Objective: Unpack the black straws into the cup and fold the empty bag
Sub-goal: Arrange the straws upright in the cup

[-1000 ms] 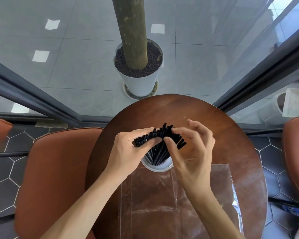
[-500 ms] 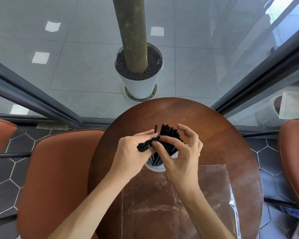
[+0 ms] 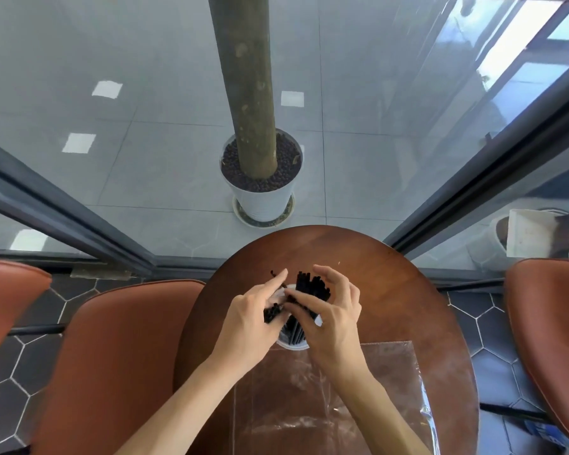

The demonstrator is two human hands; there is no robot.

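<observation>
A bundle of black straws [image 3: 311, 287] stands in a white cup [image 3: 291, 345] near the middle of the round wooden table [image 3: 391, 290]. My left hand [image 3: 250, 318] presses against the left side of the bundle, several straw ends showing under its fingers. On the right side, my right hand [image 3: 330, 318] cups the straws, thumb across the front. Both hands hide most of the cup. The empty clear plastic bag [image 3: 329, 399] lies flat on the table between the cup and me, under my forearms.
Brown leather chairs stand at left [image 3: 112, 356] and at right [image 3: 552, 323] of the table. Beyond the table is a glass wall, and behind it a white planter [image 3: 263, 195] with a tree trunk.
Both hands have closed in around the straw bundle and pushed it lower into the cup. The fanned-out straw tops are gathered tighter. The view has shifted so the table sits lower.
</observation>
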